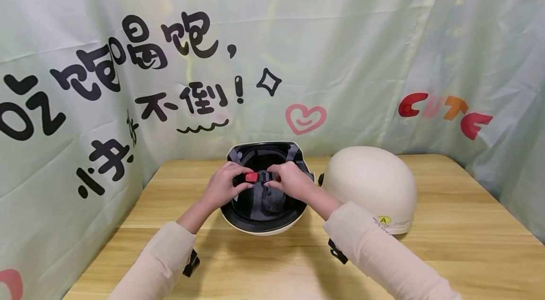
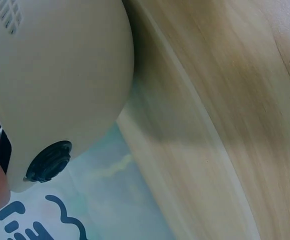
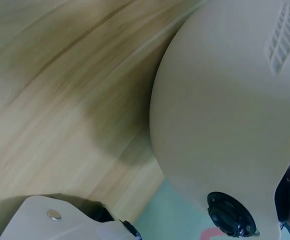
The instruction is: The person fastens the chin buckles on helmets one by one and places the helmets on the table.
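A cream helmet (image 1: 265, 231) lies with its dark, padded inside facing up and toward me. Over its opening, my left hand (image 1: 226, 183) pinches the red buckle end (image 1: 251, 177) of the chin strap between thumb and fingers. From the other side my right hand (image 1: 293, 180) pinches the black buckle end (image 1: 266, 177). The two ends meet or nearly meet; I cannot tell whether they are locked. Both wrist views show the helmet's smooth outer shell (image 2: 70, 75) with a round black knob (image 3: 231, 214), while the fingers are mostly hidden behind its rim.
A second cream helmet (image 1: 370, 186) stands dome up to the right, close to my right forearm. Under them is a wooden table (image 1: 272, 271). A printed curtain (image 1: 340, 63) hangs behind and at the sides. Dark wrist straps (image 1: 191, 263) show beneath both sleeves.
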A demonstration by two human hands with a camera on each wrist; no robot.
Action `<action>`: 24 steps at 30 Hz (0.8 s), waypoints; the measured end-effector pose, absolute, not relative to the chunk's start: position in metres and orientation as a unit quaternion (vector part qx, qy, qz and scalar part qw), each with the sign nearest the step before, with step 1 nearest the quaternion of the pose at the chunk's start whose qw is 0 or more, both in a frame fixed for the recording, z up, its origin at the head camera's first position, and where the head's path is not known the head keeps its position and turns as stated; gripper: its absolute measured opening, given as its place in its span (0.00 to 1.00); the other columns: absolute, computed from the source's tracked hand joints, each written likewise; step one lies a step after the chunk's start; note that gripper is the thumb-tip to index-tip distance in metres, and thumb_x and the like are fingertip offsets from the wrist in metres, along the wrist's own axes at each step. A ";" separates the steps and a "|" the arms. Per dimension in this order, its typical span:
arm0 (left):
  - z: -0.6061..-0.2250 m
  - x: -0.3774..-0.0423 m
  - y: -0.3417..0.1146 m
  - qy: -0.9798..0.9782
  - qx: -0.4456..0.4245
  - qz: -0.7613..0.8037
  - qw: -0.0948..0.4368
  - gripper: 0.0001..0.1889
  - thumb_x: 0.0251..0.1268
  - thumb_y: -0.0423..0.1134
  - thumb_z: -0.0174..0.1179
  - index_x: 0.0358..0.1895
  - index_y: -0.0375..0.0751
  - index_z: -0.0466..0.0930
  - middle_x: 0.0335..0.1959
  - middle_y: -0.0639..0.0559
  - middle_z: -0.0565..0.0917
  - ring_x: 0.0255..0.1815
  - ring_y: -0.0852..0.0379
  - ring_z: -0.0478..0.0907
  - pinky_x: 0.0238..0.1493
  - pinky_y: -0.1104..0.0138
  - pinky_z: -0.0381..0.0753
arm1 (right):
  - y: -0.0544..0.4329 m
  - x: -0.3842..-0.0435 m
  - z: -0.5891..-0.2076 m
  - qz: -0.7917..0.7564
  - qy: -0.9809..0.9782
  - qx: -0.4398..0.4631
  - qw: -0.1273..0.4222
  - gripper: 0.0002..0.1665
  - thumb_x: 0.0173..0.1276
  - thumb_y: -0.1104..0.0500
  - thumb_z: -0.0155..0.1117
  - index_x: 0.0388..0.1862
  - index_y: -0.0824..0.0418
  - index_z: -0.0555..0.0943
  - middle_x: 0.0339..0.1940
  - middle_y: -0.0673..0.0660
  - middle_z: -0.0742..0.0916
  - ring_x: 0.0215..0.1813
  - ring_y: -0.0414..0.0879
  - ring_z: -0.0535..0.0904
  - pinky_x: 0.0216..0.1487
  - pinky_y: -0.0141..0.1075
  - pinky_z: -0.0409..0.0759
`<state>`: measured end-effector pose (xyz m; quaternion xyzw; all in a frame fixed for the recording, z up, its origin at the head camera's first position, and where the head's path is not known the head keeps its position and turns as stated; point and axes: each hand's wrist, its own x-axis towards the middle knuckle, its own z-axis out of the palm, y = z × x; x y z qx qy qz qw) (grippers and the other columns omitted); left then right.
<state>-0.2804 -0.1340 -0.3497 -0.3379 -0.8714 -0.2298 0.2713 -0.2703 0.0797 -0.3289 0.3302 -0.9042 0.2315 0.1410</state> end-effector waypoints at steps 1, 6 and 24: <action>-0.349 -0.280 -0.134 -0.872 -0.339 -0.230 0.268 0.15 0.44 0.39 0.72 0.39 0.43 0.85 0.34 0.50 0.85 0.40 0.53 0.77 0.38 0.60 0.79 | 0.080 -0.269 -0.329 0.226 -0.905 0.331 0.144 0.15 0.57 0.56 0.69 0.40 0.64 0.82 0.16 0.49 0.79 0.19 0.33 0.67 0.26 0.24 0.69; -0.348 -0.278 -0.133 -0.878 -0.332 -0.237 0.251 0.15 0.43 0.37 0.73 0.39 0.43 0.85 0.34 0.50 0.85 0.42 0.52 0.76 0.39 0.59 0.78 | 0.079 -0.265 -0.330 0.210 -0.914 0.315 0.147 0.14 0.57 0.55 0.69 0.39 0.62 0.83 0.20 0.51 0.81 0.22 0.37 0.71 0.26 0.28 0.72; -0.347 -0.282 -0.135 -0.876 -0.351 -0.213 0.251 0.12 0.43 0.37 0.73 0.35 0.41 0.85 0.33 0.50 0.85 0.42 0.53 0.75 0.41 0.59 0.78 | 0.078 -0.267 -0.335 0.181 -0.895 0.360 0.190 0.14 0.57 0.58 0.68 0.39 0.65 0.82 0.32 0.57 0.87 0.31 0.43 0.83 0.32 0.30 0.80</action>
